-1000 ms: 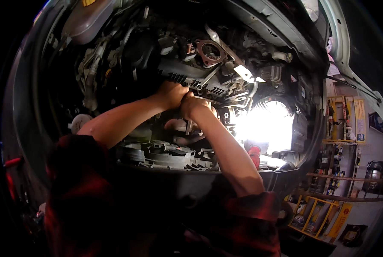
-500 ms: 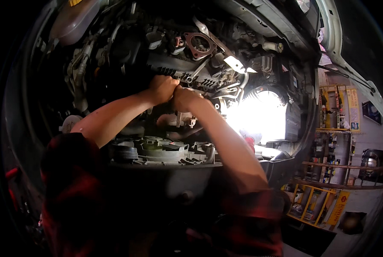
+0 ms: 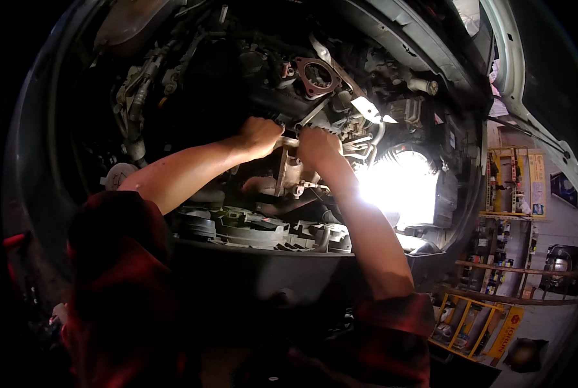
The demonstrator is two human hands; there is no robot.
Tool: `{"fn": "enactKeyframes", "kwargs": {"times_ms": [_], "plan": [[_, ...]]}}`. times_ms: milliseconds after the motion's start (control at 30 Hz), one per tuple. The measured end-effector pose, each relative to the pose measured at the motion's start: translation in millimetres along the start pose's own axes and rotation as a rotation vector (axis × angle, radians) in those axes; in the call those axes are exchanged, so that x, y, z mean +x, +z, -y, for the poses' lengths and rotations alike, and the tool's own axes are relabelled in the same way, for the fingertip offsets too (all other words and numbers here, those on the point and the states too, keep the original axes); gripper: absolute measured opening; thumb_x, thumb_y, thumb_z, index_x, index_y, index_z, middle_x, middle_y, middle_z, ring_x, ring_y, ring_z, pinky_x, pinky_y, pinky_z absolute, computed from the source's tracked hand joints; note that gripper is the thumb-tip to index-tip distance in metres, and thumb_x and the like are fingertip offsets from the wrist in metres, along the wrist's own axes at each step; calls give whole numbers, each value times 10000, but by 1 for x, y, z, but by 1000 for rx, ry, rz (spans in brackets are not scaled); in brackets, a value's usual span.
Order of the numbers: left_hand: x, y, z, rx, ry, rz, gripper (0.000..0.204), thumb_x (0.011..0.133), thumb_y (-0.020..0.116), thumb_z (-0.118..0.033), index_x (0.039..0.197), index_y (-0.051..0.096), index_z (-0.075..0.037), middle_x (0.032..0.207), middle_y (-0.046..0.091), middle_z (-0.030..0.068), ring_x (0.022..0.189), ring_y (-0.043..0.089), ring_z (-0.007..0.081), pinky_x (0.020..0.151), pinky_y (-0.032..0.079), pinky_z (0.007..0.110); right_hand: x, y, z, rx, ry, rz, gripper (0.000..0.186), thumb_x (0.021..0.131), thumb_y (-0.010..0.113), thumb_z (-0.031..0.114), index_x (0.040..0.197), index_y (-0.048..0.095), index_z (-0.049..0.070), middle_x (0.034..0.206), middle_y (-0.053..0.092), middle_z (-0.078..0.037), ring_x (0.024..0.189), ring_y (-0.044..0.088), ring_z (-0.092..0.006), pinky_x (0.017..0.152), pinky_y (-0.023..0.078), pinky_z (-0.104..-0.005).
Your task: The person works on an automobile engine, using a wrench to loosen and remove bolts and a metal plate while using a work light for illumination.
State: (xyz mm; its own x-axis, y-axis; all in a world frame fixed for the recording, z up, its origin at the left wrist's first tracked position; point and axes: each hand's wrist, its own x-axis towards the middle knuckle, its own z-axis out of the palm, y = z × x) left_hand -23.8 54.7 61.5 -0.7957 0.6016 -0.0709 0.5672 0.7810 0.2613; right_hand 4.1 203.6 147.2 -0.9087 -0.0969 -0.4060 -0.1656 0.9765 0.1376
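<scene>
Both arms reach over the front of an open engine bay. My left hand (image 3: 260,137) is closed in a fist at the near side of the engine; whatever lies inside it is hidden. A short metal piece (image 3: 289,141) shows between the two hands. My right hand (image 3: 319,149) is curled down beside it, fingers pointing away and mostly out of sight, and its hold cannot be made out. Just beyond the hands lies a wrench (image 3: 315,112) across the engine. A rust-brown bracket-like part (image 3: 291,172) sits below them, and a reddish flange gasket (image 3: 298,76) rests farther back.
A glaring work light (image 3: 399,184) shines right of my right forearm, beside the battery (image 3: 445,194). The radiator fan shroud (image 3: 253,234) runs along the near edge. A pale reservoir (image 3: 122,22) is at far left. Yellow shelves (image 3: 467,317) stand outside at right.
My hands, which were together, are now apart: the right has moved rightward, uncovering the metal piece between them. The whole view has shifted slightly, with the engine lower and farther right.
</scene>
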Motion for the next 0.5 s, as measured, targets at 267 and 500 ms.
{"fn": "enactKeyframes", "kwargs": {"times_ms": [267, 500], "plan": [[17, 16, 35, -231, 96, 85, 178, 745, 627, -253, 806, 672, -92, 838, 690, 162, 802, 678, 353, 669, 522, 451, -24, 31, 90, -452, -16, 33, 737, 734, 647, 658, 1183, 649, 73, 1134, 654, -110, 1084, 591, -305, 891, 462, -491], [9, -23, 28, -133, 7, 348, 229, 830, 657, -226, 992, 682, -66, 973, 691, 174, 955, 655, 350, 791, 512, 445, -12, 87, 102, -436, -519, 196, 376, 956, 456, 347, 1182, 673, 138, 1184, 658, -97, 1109, 588, -257, 893, 400, -482]]}}
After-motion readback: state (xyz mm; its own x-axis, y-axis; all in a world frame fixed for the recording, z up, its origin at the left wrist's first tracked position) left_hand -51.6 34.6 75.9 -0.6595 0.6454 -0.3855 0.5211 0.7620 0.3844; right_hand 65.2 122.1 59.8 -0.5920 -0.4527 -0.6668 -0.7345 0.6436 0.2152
